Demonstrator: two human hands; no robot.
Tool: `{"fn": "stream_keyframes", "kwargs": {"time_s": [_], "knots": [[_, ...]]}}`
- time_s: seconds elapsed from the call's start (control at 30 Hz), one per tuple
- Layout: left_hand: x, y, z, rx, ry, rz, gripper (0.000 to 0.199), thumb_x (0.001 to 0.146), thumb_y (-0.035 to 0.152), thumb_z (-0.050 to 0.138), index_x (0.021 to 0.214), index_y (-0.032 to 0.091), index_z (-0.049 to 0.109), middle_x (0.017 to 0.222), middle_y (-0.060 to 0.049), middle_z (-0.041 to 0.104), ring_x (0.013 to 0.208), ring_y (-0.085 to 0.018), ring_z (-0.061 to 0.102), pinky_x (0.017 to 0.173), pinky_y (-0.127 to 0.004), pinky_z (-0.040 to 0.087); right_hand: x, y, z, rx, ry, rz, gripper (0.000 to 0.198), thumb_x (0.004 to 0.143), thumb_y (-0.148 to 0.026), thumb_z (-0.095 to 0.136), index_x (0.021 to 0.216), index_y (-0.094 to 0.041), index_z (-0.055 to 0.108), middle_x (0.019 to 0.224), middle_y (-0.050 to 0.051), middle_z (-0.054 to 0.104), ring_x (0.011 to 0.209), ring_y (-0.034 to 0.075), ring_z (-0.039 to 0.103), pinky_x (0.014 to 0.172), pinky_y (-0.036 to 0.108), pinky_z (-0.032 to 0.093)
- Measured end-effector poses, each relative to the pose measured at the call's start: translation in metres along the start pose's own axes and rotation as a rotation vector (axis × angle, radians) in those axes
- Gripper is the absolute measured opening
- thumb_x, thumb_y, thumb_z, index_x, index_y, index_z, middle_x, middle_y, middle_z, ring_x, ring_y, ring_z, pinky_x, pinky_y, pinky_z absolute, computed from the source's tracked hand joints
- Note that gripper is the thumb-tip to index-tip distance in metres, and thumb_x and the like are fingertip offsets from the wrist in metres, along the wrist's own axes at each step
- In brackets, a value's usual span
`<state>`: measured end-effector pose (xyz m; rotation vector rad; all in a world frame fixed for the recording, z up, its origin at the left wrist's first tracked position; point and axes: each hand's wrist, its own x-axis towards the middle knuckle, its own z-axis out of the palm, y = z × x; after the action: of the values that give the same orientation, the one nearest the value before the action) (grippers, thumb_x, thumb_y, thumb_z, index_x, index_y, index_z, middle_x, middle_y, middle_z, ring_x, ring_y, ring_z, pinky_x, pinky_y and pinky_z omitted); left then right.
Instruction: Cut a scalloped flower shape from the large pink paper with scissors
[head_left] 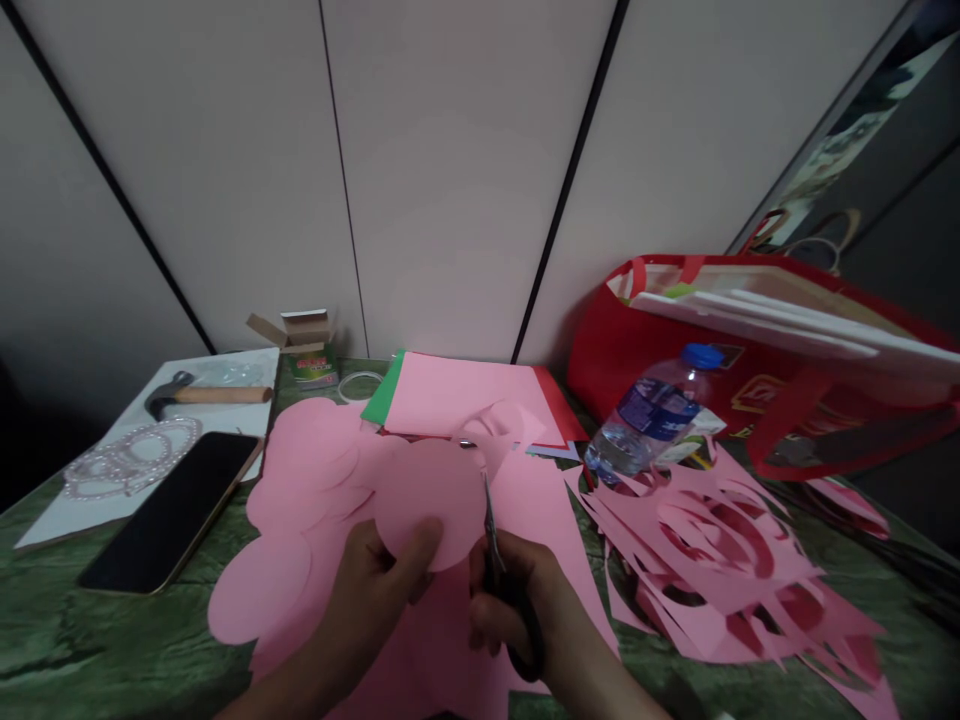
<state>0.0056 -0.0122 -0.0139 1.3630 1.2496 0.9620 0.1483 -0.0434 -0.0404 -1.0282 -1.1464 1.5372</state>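
Between thumb and fingers, my left hand (382,585) pinches a round piece of pink paper (429,490). A pair of scissors (495,565) with dark handles is gripped in my right hand (525,600). Its blades point up and away, along the right edge of the paper circle. A thin curled pink offcut (499,425) stands just beyond the blade tips. Beneath both hands lie large pink paper sheets (551,560). Several cut pink circles (259,585) overlap to the left of my left hand.
Pink paper scraps (720,550) pile up on the right. Behind them stand a tilted water bottle (649,410) and a red bag (622,330). On the left are a phone (172,515), a hammer (214,394), beaded strands (131,455) and a small open box (311,360). Coloured paper (465,395) lies by the wall.
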Motion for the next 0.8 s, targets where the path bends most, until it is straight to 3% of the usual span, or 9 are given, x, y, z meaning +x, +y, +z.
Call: {"fn": "stream_keyframes", "kwargs": {"time_s": [0.17, 0.3, 0.5, 0.6, 0.7, 0.8], "knots": [[0.005, -0.002, -0.001, -0.065, 0.030, 0.004, 0.044, 0.074, 0.041, 0.050, 0.037, 0.020, 0.037, 0.036, 0.005, 0.034, 0.037, -0.008, 0.032, 0.040, -0.025, 0.022, 0.001, -0.001, 0.001, -0.027, 0.076, 0.058, 0.024, 0.061, -0.029, 0.066, 0.066, -0.017, 0.045, 0.046, -0.008, 0.046, 0.036, 0.007, 0.046, 0.035, 0.017, 0.031], [0.020, -0.010, -0.008, -0.366, 0.195, -0.048, 0.039, 0.074, 0.032, 0.054, 0.042, 0.019, 0.036, 0.038, 0.007, 0.034, 0.037, -0.007, 0.031, 0.039, -0.023, 0.020, 0.006, -0.002, 0.006, -0.004, 0.222, 0.083, 0.023, 0.059, -0.027, 0.065, 0.063, -0.018, 0.044, 0.038, -0.010, 0.042, 0.035, 0.008, 0.044, 0.037, 0.018, 0.032], [0.049, -0.018, -0.022, -0.523, 0.390, -0.128, 0.032, 0.071, 0.038, 0.056, 0.050, 0.019, 0.042, 0.042, 0.008, 0.040, 0.034, -0.007, 0.034, 0.036, -0.022, 0.022, 0.013, -0.002, 0.001, -0.071, 0.375, -0.072, 0.022, 0.063, -0.029, 0.064, 0.066, -0.018, 0.046, 0.048, -0.006, 0.047, 0.045, 0.009, 0.044, 0.044, 0.021, 0.032], [0.057, -0.022, -0.027, -0.552, 0.466, -0.146, 0.028, 0.070, 0.041, 0.054, 0.056, 0.019, 0.044, 0.045, 0.008, 0.044, 0.038, -0.008, 0.040, 0.039, -0.022, 0.031, 0.017, -0.002, -0.010, -0.145, 0.551, -0.176, 0.024, 0.063, -0.033, 0.066, 0.069, -0.018, 0.048, 0.054, -0.006, 0.046, 0.047, 0.010, 0.041, 0.045, 0.022, 0.032], [0.060, -0.026, -0.030, -0.525, 0.498, -0.161, 0.029, 0.071, 0.045, 0.052, 0.067, 0.017, 0.051, 0.054, 0.005, 0.052, 0.050, -0.010, 0.051, 0.049, -0.023, 0.040, 0.022, -0.001, -0.022, -0.196, 0.704, -0.252, 0.024, 0.062, -0.033, 0.067, 0.073, -0.019, 0.051, 0.063, -0.004, 0.048, 0.057, 0.012, 0.046, 0.056, 0.026, 0.039], [0.059, -0.031, -0.030, -0.433, 0.468, -0.172, 0.030, 0.067, 0.045, 0.058, 0.069, 0.015, 0.056, 0.062, 0.002, 0.056, 0.059, -0.012, 0.054, 0.053, -0.024, 0.042, 0.024, 0.002, -0.029, -0.183, 0.744, -0.262, 0.030, 0.061, -0.033, 0.069, 0.081, -0.020, 0.051, 0.070, -0.003, 0.050, 0.068, 0.016, 0.051, 0.067, 0.029, 0.041]]}}
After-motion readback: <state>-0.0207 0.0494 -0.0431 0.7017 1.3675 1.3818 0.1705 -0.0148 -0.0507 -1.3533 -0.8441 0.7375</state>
